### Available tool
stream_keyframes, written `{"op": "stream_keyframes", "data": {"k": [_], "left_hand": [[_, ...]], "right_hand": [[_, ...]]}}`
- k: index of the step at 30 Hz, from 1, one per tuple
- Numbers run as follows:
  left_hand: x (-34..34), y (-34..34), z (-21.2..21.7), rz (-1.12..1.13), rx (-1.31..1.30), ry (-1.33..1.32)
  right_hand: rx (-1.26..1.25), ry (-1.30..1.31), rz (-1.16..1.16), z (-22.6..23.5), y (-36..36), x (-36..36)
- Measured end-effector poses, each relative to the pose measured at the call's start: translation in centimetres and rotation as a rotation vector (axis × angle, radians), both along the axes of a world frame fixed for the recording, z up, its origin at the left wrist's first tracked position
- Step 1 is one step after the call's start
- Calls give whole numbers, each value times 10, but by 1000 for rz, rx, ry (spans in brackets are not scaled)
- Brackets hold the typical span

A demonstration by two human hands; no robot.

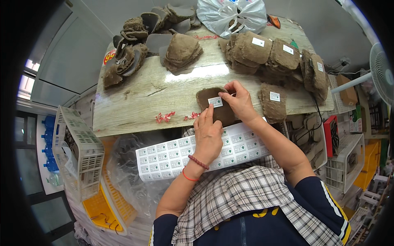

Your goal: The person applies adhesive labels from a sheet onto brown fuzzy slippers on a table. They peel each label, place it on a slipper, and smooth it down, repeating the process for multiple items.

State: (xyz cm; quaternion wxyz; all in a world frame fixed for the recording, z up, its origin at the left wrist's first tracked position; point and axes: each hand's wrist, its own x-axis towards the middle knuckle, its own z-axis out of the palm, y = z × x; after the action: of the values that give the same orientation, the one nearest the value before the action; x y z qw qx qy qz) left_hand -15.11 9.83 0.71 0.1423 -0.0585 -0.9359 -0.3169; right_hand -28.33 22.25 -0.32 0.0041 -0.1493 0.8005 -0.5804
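Note:
A dark brown felt-like pad [224, 113] lies near the front edge of the table, with a small white printed label [215, 101] on its upper part. At the label's right corner is my right hand [242, 102], thumb and forefinger pinched together there. My left hand [208, 135] reaches up from below, fingers stretched out, its forefinger tip touching the label's lower edge. Under my left wrist, a white sheet of printed labels [164, 158] rests across my lap. Just right of my right hand lies another brown pad [269, 107] with a label on it.
Labelled brown pads are stacked at the right back [250, 47]. An unlabelled pile [182, 51] and loose grey-backed pieces [158, 18] lie at the left back. A plastic bag [232, 20] sits behind. Crates [80, 151] stand left of the table, a white fan [381, 67] right.

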Motion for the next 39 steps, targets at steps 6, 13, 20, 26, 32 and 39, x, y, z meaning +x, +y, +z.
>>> {"op": "stream_keyframes", "data": {"k": [6,13,20,26,32,39], "left_hand": [[10,-3,10,55,-8,71],[7,-3,15,15,257,-205],[1,18,10,-15,315,-60],[-1,16,6,-63,315,-79],[0,14,-2,-37,404,-145],[0,12,-9,-35,379,-150]], "right_hand": [[-292,-76,-33,23,17,-3],[-173,11,-302,35,128,-44],[426,473,36,65,99,48],[467,526,190,41,73,87],[433,641,176,25,65,87],[409,666,127,19,57,87]]}}
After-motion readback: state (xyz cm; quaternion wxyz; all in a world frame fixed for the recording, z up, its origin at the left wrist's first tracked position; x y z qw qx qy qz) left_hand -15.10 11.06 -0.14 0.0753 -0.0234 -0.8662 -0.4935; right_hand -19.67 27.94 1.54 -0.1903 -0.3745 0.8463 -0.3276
